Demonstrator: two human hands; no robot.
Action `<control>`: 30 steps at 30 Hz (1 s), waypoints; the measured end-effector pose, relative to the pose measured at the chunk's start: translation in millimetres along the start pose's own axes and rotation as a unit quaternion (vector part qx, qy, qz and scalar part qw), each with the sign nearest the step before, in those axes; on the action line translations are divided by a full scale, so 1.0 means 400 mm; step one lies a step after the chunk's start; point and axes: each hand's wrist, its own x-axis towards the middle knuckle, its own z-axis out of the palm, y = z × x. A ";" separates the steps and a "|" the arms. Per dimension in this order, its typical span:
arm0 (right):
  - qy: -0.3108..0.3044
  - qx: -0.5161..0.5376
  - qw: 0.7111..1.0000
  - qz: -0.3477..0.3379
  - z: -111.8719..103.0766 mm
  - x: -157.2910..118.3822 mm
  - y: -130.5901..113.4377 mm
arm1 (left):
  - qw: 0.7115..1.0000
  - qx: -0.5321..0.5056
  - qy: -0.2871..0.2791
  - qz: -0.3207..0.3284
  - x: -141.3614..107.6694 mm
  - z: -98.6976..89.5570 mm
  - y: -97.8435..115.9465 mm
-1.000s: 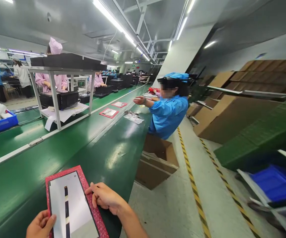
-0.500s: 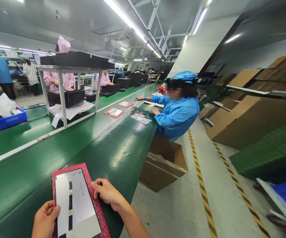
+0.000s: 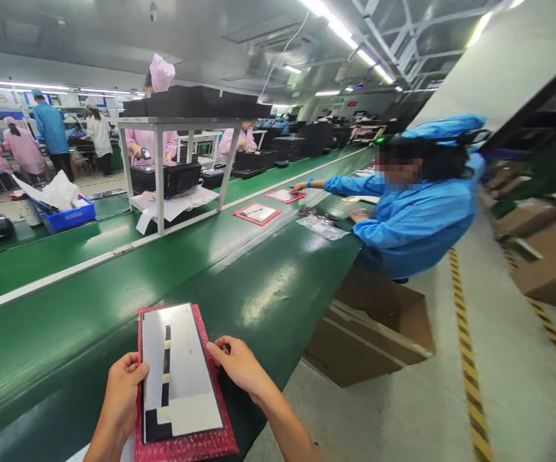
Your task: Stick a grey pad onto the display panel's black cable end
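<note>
A flat display panel [image 3: 194, 366] with a silver back and a black strip lies on a sheet of red bubble wrap [image 3: 210, 444], low in the view over the green bench. My left hand [image 3: 122, 393] is closed on the left edge of the panel and wrap, thumb on top. At the right edge, my right hand [image 3: 243, 367] pinches the red wrap between thumb and fingers. A small black thing [image 3: 227, 348] shows among the right fingers; its kind is unclear.
A co-worker in blue [image 3: 417, 212] sits at the bench's right side, reaching toward another red-wrapped panel [image 3: 285, 195]. A second wrapped panel [image 3: 257, 213] and a clear plastic bag [image 3: 323, 228] lie nearer. A metal rack [image 3: 160, 179] stands left, a cardboard box [image 3: 369, 333] below right.
The view has swung left, so the bench scene shifts right. The panel and both hands sit farther right and more of the wrap's lower edge shows. The co-worker's hand now touches a far panel.
</note>
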 end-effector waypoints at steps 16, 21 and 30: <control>-0.180 0.237 0.949 0.108 0.083 -0.064 -0.074 | 0.997 0.048 0.004 0.057 -0.157 -0.068 0.047; -0.145 0.231 0.961 0.051 0.076 -0.081 -0.113 | 0.993 0.071 0.000 0.089 -0.178 -0.093 0.065; -0.171 0.190 0.966 0.034 0.091 -0.123 -0.169 | 0.989 0.089 -0.007 0.114 -0.193 -0.128 0.073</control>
